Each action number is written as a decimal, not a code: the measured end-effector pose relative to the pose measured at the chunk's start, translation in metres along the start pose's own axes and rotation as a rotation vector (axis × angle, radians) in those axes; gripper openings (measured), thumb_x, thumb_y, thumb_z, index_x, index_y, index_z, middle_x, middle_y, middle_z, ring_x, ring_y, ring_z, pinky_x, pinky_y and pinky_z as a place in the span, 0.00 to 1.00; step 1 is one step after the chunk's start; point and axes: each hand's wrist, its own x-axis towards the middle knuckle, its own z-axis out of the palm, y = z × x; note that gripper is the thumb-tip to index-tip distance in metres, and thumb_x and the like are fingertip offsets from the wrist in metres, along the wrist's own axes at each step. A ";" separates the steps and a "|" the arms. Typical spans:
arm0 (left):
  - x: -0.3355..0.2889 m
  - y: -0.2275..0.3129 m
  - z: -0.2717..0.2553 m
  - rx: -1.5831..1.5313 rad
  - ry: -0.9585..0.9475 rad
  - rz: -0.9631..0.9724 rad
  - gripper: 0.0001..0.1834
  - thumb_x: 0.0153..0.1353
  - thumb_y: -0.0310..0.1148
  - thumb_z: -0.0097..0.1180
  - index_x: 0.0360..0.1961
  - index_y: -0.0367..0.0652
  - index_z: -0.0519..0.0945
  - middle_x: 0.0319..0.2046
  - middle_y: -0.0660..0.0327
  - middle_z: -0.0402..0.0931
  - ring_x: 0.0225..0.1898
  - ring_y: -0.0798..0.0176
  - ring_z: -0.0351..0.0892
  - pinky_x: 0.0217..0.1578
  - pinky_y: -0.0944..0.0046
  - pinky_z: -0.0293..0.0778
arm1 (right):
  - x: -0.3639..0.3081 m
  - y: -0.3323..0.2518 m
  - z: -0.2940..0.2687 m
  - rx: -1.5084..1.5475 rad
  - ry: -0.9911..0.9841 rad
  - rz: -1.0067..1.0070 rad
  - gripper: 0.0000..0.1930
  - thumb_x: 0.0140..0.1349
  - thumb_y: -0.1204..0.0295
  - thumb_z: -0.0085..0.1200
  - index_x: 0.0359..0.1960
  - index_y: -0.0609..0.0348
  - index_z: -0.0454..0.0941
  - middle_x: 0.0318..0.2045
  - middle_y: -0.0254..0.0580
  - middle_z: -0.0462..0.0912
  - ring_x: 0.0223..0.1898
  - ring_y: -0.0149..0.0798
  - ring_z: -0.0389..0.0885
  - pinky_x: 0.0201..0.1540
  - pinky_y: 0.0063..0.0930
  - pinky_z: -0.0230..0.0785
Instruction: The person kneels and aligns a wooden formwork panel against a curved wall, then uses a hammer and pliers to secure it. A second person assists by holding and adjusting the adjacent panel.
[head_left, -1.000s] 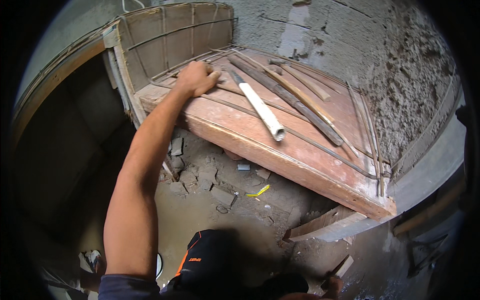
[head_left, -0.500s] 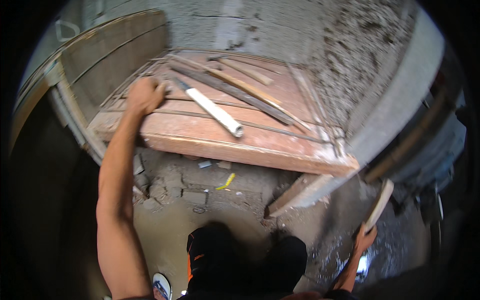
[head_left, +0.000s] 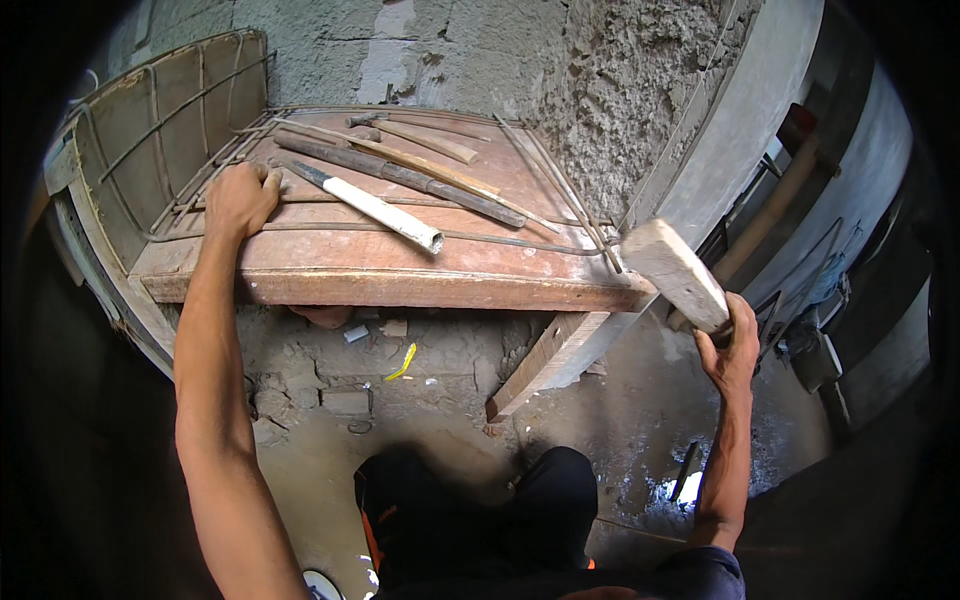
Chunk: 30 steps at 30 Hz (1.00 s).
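Observation:
My left hand (head_left: pixel 240 200) is closed over a thin steel rod (head_left: pixel 345 199) at the left of a reddish wooden platform (head_left: pixel 400 288); the fingertips are hidden beneath the hand. In my right hand (head_left: pixel 735 345) is a thick pale wood block (head_left: pixel 678 275), gripped at its lower end and tilted up beside the platform's right front corner. On the platform lie a white pipe (head_left: pixel 385 213) with a dark tapered end, a long dark bar (head_left: pixel 400 178), a thin wooden stick (head_left: pixel 430 172) and a hammer (head_left: pixel 425 138) with a wooden handle.
An upright board (head_left: pixel 180 120) with bent steel rods borders the platform's left side. Rough concrete wall (head_left: pixel 480 60) stands behind, and a pale post (head_left: pixel 740 130) at right. Below are a slanted timber brace (head_left: pixel 545 365), rubble (head_left: pixel 345 402), a yellow strip (head_left: pixel 402 362) and wet floor (head_left: pixel 640 420).
My right hand has raised the wood block from low at the right to the platform's corner. The view has shifted a little; my left hand stays on the rod.

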 end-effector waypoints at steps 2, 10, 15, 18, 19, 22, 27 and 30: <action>-0.001 0.000 0.001 0.004 0.005 0.006 0.25 0.73 0.52 0.56 0.41 0.40 0.92 0.41 0.39 0.89 0.47 0.35 0.89 0.52 0.39 0.80 | 0.013 -0.008 0.001 -0.011 -0.033 -0.031 0.42 0.48 0.74 0.80 0.68 0.61 0.75 0.62 0.56 0.83 0.61 0.59 0.83 0.65 0.49 0.77; 0.001 0.004 -0.003 0.042 -0.033 -0.022 0.25 0.72 0.53 0.57 0.47 0.43 0.94 0.44 0.40 0.90 0.51 0.37 0.89 0.58 0.40 0.78 | 0.048 -0.065 0.000 0.132 -0.064 -0.263 0.41 0.44 0.71 0.80 0.65 0.63 0.78 0.58 0.57 0.84 0.57 0.60 0.84 0.59 0.52 0.79; -0.001 0.003 -0.005 0.006 -0.054 -0.029 0.25 0.72 0.53 0.57 0.48 0.44 0.94 0.45 0.39 0.89 0.52 0.37 0.89 0.59 0.40 0.78 | 0.067 -0.109 0.016 0.063 -0.169 -0.272 0.42 0.46 0.68 0.81 0.67 0.59 0.78 0.61 0.52 0.83 0.59 0.56 0.83 0.60 0.50 0.76; -0.001 0.003 -0.006 0.011 -0.054 -0.026 0.25 0.73 0.52 0.56 0.48 0.44 0.94 0.45 0.39 0.89 0.52 0.37 0.89 0.60 0.39 0.78 | 0.084 -0.123 0.032 0.080 -0.196 -0.268 0.42 0.49 0.68 0.80 0.69 0.58 0.76 0.64 0.52 0.82 0.60 0.56 0.83 0.61 0.50 0.75; -0.001 0.003 -0.006 0.007 -0.051 -0.017 0.25 0.73 0.52 0.56 0.48 0.44 0.94 0.45 0.39 0.89 0.52 0.36 0.89 0.60 0.39 0.78 | 0.089 -0.126 0.038 0.087 -0.209 -0.259 0.42 0.50 0.68 0.80 0.69 0.58 0.76 0.64 0.53 0.82 0.61 0.56 0.83 0.61 0.50 0.75; 0.000 0.003 -0.006 0.030 -0.047 -0.014 0.25 0.73 0.52 0.55 0.48 0.44 0.94 0.46 0.40 0.90 0.52 0.37 0.89 0.59 0.41 0.79 | 0.104 -0.131 0.053 0.132 -0.207 -0.281 0.41 0.51 0.67 0.79 0.69 0.56 0.76 0.66 0.51 0.81 0.62 0.58 0.82 0.62 0.50 0.75; 0.000 0.004 -0.005 0.027 -0.064 -0.024 0.24 0.73 0.53 0.55 0.48 0.46 0.94 0.45 0.41 0.90 0.51 0.38 0.89 0.57 0.42 0.81 | 0.124 -0.128 0.067 0.210 -0.327 -0.273 0.41 0.55 0.63 0.77 0.72 0.55 0.75 0.67 0.50 0.81 0.62 0.57 0.82 0.63 0.51 0.74; 0.001 0.005 -0.005 0.059 -0.047 -0.013 0.24 0.72 0.53 0.56 0.48 0.44 0.93 0.45 0.40 0.90 0.51 0.37 0.89 0.56 0.42 0.81 | 0.132 -0.127 0.070 0.267 -0.402 -0.225 0.42 0.55 0.59 0.77 0.73 0.54 0.75 0.66 0.49 0.82 0.62 0.57 0.82 0.64 0.51 0.74</action>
